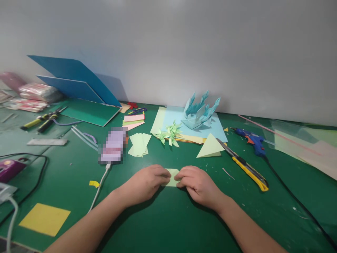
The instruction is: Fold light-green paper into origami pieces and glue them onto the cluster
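**Two bare hands on bare forearms**

The left hand (147,181) and the right hand (198,182) are uncovered, with their knuckles and finger joints plain to see. The left forearm (86,228) and the right forearm (247,232) are bare too along all that shows, from the wrists back over the bench's near edge. The fingernails are too small to make out.

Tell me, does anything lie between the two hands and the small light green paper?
Nothing visible does. The left hand and the right hand both hold the light green paper, one at each end. The folded triangle and the yellow utility knife lie apart, farther back on the green mat.
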